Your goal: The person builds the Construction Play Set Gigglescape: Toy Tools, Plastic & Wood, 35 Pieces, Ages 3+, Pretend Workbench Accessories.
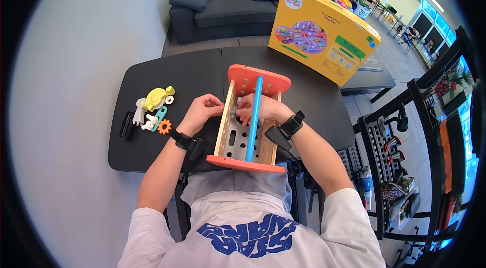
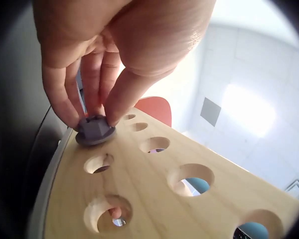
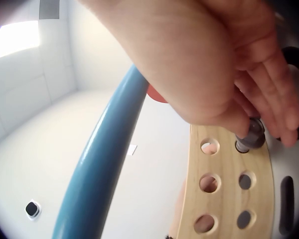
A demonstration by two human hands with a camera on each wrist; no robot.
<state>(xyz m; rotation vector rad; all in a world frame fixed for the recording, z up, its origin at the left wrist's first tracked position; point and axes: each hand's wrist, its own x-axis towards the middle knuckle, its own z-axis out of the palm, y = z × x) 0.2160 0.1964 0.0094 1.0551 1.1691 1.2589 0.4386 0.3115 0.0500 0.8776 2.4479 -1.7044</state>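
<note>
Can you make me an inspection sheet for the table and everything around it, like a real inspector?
Surface: black table, with a wooden toy on it.
Job's things: the red-ended toy with a blue bar; a grey flanged piece outside its side panel; a grey rounded piece at a hole inside.
Clutter: yellow piece, teal piece, orange gear and more parts, left.
Hands: left hand pinches the flanged piece; right hand pinches the rounded piece.
Cables: thin dark cord, seemingly from the right wrist camera.
Surroundings: grey sofa, yellow box, dark shelving rack.
</note>
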